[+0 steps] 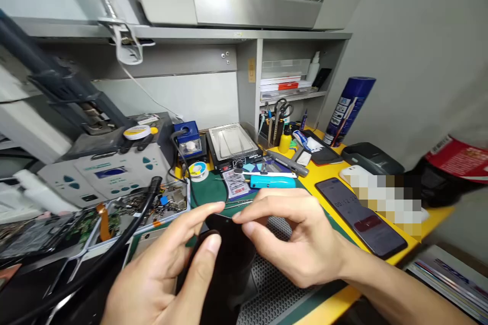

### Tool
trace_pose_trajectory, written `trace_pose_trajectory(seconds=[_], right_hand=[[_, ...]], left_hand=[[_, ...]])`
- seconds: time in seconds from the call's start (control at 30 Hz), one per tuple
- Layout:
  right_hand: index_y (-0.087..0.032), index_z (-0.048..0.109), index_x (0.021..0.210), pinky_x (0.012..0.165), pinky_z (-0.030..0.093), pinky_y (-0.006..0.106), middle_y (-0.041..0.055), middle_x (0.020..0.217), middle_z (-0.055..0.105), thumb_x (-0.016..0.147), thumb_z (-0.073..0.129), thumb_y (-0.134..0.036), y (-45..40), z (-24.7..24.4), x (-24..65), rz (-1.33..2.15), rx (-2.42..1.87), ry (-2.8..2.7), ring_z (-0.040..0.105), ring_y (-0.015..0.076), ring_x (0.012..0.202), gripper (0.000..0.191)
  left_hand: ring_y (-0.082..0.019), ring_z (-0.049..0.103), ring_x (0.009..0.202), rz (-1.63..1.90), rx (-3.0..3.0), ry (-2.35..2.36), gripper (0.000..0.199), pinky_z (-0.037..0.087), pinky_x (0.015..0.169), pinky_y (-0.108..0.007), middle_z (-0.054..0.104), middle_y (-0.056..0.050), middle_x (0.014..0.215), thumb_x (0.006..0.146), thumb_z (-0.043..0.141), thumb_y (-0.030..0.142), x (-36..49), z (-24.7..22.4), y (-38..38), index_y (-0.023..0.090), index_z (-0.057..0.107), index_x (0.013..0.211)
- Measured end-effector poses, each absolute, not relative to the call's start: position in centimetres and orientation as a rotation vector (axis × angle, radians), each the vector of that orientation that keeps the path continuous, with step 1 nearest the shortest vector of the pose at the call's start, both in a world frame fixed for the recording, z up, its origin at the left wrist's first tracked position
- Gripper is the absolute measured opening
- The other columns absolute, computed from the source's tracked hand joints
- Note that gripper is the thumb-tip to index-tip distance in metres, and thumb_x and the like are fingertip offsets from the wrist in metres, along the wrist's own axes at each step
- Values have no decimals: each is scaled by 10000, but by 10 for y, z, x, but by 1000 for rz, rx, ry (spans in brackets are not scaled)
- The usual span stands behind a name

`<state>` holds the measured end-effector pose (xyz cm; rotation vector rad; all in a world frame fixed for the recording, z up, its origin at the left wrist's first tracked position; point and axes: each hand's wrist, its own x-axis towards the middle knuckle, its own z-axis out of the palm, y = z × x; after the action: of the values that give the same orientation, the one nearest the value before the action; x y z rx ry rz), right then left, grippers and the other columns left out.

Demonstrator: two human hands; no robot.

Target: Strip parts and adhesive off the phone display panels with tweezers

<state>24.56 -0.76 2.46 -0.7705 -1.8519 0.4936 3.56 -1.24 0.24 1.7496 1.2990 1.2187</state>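
Observation:
A dark, glossy, flat panel like a phone screen (pixel 229 269) is tilted up between my two hands. My left hand (pixel 168 269) holds it by its left side, with the thumb on its near face and the fingers behind. My right hand (pixel 293 233) pinches the panel's top edge between thumb and index finger. Beneath the hands lie a green mat (pixel 208 190) and a grey perforated pad (pixel 267 289). Beyond the fingers are a turquoise-handled tool (pixel 272 182) and thin metal tools.
A lit phone (pixel 360 216) lies on the yellow tabletop at right, near a blue spray can (pixel 346 111). Trays of circuit boards (pixel 171 203), a black hose (pixel 133 233) and a grey control unit (pixel 110 170) stand left. A hot plate (pixel 232 142) is behind.

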Motion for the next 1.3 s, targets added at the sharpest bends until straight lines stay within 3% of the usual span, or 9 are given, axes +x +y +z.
trace_pose_trajectory(seconds=[0.13, 0.23, 0.33, 0.43, 0.6, 0.83, 0.97, 1.07, 1.3], right_hand=[[-118, 755, 1023, 562, 526, 254, 65, 793, 717, 858, 647, -150, -5, 20, 240, 823, -868, -1678, 621, 135, 616, 200], [-148, 734, 1026, 496, 510, 236, -10, 670, 640, 848, 720, -275, -2, 14, 234, 1243, -888, -1436, 585, 108, 511, 219], [-148, 729, 966, 457, 504, 229, -42, 594, 599, 798, 779, -345, 2, 10, 231, 1383, -913, -1259, 589, 110, 468, 264], [-144, 731, 949, 464, 504, 216, -35, 631, 629, 804, 769, -328, 6, 9, 231, 1272, -953, -1178, 584, 95, 479, 237], [-150, 718, 973, 485, 521, 209, -34, 657, 643, 841, 728, -323, 8, 11, 232, 1180, -952, -1122, 617, 94, 502, 217], [-159, 706, 891, 556, 551, 220, -29, 668, 655, 810, 771, -268, 4, 14, 234, 1103, -915, -1162, 627, 100, 556, 151], [-179, 740, 884, 637, 572, 219, 14, 784, 734, 851, 735, -189, -2, 10, 239, 791, -903, -1365, 680, 121, 669, 36], [-209, 747, 917, 687, 586, 224, 21, 829, 784, 859, 712, -120, -6, 6, 242, 544, -876, -1526, 723, 140, 721, 111], [-220, 728, 1003, 683, 612, 262, 41, 857, 817, 803, 708, -29, -10, 5, 239, 174, -790, -1627, 766, 183, 705, 277]], left_hand=[[-233, 775, 924, 1127, 1731, 1341, 403, 632, 764, -209, 793, -4, 1080, 848, 717, 434, 31, 2, 0, 310, 677, 1229], [-249, 769, 956, 1116, 1766, 1304, 410, 635, 775, -228, 789, -22, 1098, 843, 694, 496, 34, 10, 8, 285, 682, 1195], [-256, 769, 957, 1118, 1815, 1308, 469, 643, 753, -250, 786, -58, 1064, 839, 661, 550, 41, 12, 11, 247, 656, 1198], [-267, 773, 869, 1104, 1963, 1460, 642, 659, 693, -322, 765, -75, 1057, 789, 687, 595, 49, 5, 9, 254, 555, 1316], [-377, 722, 1007, 1144, 2525, 1619, 751, 625, 779, -495, 687, -180, 1204, 794, 679, 548, 58, -11, 5, 184, 468, 1416], [-327, 717, 868, 1291, 2770, 1580, 679, 562, 671, -408, 668, -192, 1168, 853, 645, 445, 58, -8, 5, 100, 468, 1411], [-280, 705, 936, 1387, 2822, 1479, 666, 550, 753, -358, 668, -146, 1119, 829, 701, 336, 55, -3, 2, 108, 466, 1410], [-256, 692, 966, 1431, 2791, 1440, 687, 549, 830, -349, 656, -133, 1112, 810, 732, 299, 51, -1, 0, 116, 453, 1410], [-278, 673, 1014, 1426, 2781, 1438, 745, 578, 829, -369, 626, -134, 1183, 785, 759, 309, 45, 0, 0, 194, 427, 1442]])
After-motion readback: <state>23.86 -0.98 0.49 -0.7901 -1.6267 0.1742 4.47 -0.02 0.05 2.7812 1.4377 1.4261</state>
